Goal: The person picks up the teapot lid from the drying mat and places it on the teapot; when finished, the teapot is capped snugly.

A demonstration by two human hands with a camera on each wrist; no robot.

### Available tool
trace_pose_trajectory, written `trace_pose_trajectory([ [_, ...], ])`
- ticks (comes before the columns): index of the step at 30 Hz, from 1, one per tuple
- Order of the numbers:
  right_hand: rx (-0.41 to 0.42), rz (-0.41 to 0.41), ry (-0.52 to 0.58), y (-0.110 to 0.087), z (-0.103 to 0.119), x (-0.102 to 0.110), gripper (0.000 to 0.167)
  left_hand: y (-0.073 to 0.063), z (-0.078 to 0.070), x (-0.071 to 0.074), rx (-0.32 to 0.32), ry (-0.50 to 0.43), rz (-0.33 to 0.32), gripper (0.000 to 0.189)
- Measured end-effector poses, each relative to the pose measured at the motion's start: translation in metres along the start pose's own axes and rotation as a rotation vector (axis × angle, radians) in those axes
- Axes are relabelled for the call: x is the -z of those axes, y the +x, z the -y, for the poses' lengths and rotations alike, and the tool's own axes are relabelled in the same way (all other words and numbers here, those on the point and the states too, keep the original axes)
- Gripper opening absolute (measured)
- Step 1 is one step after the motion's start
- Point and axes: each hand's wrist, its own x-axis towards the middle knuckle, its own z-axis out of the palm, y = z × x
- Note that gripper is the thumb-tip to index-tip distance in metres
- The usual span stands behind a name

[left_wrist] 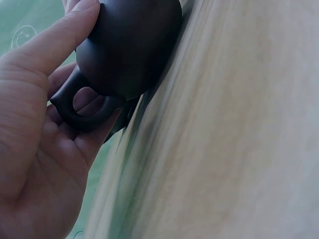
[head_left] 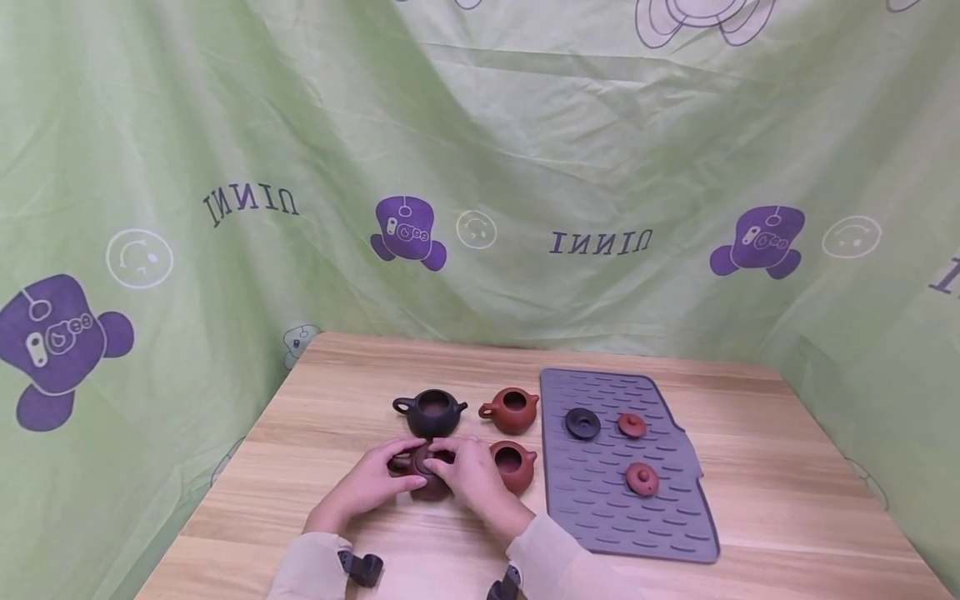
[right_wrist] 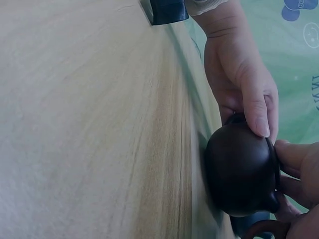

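Note:
A dark brown teapot (head_left: 430, 487) stands on the wooden table, its spout turned right and its handle left. From the left side, my left hand (head_left: 366, 482) holds it, thumb against the body and fingers around the far side; in the left wrist view its handle (left_wrist: 89, 119) lies within the curve of the palm. My right hand (head_left: 477, 477) reaches over the top and pinches the brown lid (head_left: 429, 458) at the teapot's mouth. Fingers hide much of this lid, so how it is seated cannot be told. In the right wrist view the teapot's round body (right_wrist: 241, 169) shows between both hands.
Behind the hands stand a lidless black teapot (head_left: 442, 423) and a lidless red teapot (head_left: 517, 419). Another lidless red teapot (head_left: 517, 477) is just right of my right hand. A grey mat (head_left: 585, 521) bears a black lid (head_left: 582, 423) and two red lids (head_left: 642, 479).

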Motion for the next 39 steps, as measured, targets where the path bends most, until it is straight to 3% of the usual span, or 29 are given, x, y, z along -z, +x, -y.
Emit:
trace_pose_trajectory([
  [8,0.004,-0.012,-0.004,-0.002,0.000,0.000,0.018,0.000,-0.005,-0.001,0.037,-0.018,0.005,0.056],
  [17,0.050,-0.011,-0.074,-0.003,0.001,0.000,0.022,-0.001,0.000,0.000,0.013,-0.003,0.002,0.056],
  [26,0.033,0.020,-0.035,-0.002,-0.001,0.003,0.023,0.000,0.001,0.001,0.011,-0.007,0.011,0.056],
  [33,-0.042,0.047,0.038,-0.002,-0.002,0.031,0.026,0.002,-0.008,0.007,0.085,0.027,-0.002,0.062],
  [39,-0.025,-0.052,0.066,-0.007,-0.021,0.070,0.026,0.009,-0.032,0.009,0.046,0.044,0.010,0.066],
])
